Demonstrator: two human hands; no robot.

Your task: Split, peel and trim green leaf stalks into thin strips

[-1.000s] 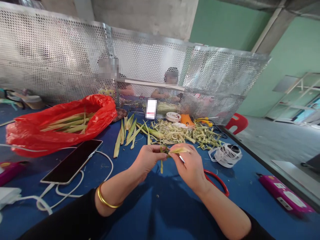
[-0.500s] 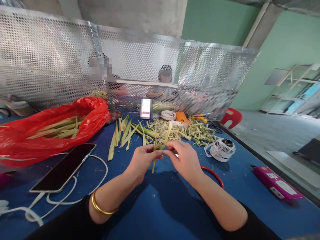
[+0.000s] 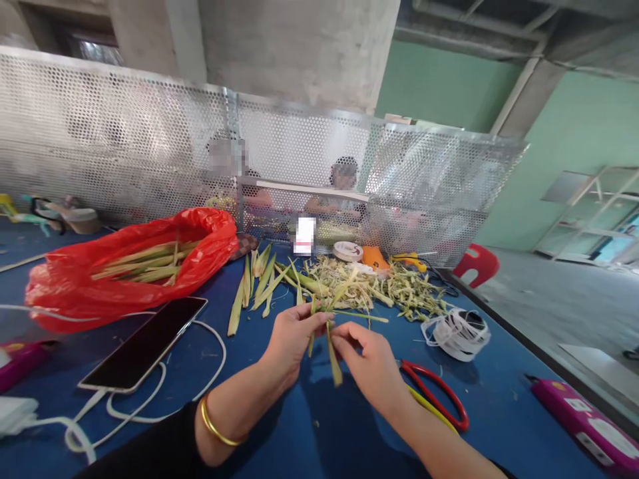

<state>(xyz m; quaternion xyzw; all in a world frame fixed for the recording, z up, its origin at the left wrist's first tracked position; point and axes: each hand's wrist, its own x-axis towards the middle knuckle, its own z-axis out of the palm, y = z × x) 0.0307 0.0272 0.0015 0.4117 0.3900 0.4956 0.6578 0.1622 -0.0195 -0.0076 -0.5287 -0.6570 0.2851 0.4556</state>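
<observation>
My left hand [image 3: 292,336], a gold bangle on its wrist, pinches several narrow green leaf strips, which look like corn husk, where they cross. One strip [image 3: 359,316] sticks out to the right, and a wider pale strip [image 3: 335,369] hangs down toward the table. The thumb and index finger of my right hand [image 3: 367,359] are closed on the upper part of that hanging strip. Just beyond both hands lies a pile of curled, knotted husk pieces [image 3: 414,289]. Longer flat husk leaves [image 3: 237,306] rest to the left of it.
A red plastic bag [image 3: 64,286] with long leaves stands left, behind a black-screened tablet [image 3: 144,342] and white cable. A red-and-yellow-handled tool [image 3: 462,412] lies partly under my right forearm. White ribbon [image 3: 462,336] and a purple device [image 3: 579,416] are right. People sit behind the perforated screen [image 3: 299,143].
The view has tilted up and shifted left. My right hand has moved down slightly, and a strip that pointed upward between the hands now hangs down. Another strip now extends to the right.
</observation>
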